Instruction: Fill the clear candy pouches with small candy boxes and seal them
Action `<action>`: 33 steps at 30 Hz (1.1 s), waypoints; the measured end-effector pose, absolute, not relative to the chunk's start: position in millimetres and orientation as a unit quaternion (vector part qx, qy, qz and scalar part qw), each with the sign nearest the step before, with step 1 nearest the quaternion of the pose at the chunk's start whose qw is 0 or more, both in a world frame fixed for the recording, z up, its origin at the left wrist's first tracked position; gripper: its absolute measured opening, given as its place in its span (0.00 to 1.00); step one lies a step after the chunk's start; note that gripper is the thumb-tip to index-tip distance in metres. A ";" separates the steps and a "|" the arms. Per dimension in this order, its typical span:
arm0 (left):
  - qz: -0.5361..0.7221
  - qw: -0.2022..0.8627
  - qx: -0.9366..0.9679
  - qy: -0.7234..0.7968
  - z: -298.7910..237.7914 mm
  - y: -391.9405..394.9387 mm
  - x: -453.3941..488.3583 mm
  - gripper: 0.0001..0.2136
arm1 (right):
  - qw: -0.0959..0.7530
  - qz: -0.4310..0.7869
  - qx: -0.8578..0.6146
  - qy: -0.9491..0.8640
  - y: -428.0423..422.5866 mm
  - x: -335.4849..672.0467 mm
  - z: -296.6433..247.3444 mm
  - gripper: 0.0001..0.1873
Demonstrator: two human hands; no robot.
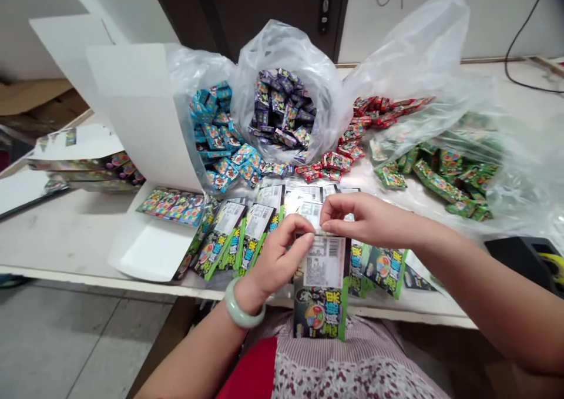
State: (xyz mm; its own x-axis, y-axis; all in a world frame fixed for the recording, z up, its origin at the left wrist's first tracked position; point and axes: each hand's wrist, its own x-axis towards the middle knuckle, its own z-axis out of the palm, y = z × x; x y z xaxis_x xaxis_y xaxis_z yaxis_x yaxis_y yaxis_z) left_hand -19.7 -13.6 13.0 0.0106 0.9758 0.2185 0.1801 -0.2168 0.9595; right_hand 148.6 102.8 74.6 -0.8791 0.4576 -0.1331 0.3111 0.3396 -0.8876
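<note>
Both hands hold up one printed candy pouch [321,296] over my lap, its white barcode label facing me. My left hand [278,257], with a pale green bangle at the wrist, grips the pouch's upper left edge, fingers curled. My right hand [363,218] pinches the pouch's top edge between thumb and fingers. Just behind the hands, a row of the same flat pouches [229,240] lies overlapped along the table's [66,234] front edge.
Open clear plastic bags hold small wrapped candies: blue [215,131], purple [282,108], red [352,137] and green [445,175]. A white cardboard box [141,123] stands open at left with printed flat cartons [83,161] beyond. A black object [526,258] lies at right.
</note>
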 end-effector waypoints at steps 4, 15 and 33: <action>0.516 0.393 0.585 0.488 10.1 -11.2 -19.3 0.06 | 0.071 0.505 -0.257 -0.821 103.5 148.2 68.3 0.05; 0.527 0.344 0.585 0.513 7.0 -8.4 -10.0 0.06 | 0.070 0.472 -0.293 -0.829 99.2 144.8 65.4 0.04; 0.516 0.333 0.434 0.659 16.6 7.5 -44.0 0.10 | 0.106 0.575 -0.477 -0.656 169.4 196.8 3.4 0.05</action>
State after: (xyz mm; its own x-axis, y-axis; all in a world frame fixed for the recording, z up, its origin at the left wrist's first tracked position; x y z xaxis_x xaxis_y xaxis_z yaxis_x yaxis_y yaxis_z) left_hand -44.0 7.5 16.6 -0.4016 0.9158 0.0086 0.2275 0.0907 0.9695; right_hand 196.8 169.4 3.4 -0.5225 0.7479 -0.4094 0.5039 -0.1165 -0.8559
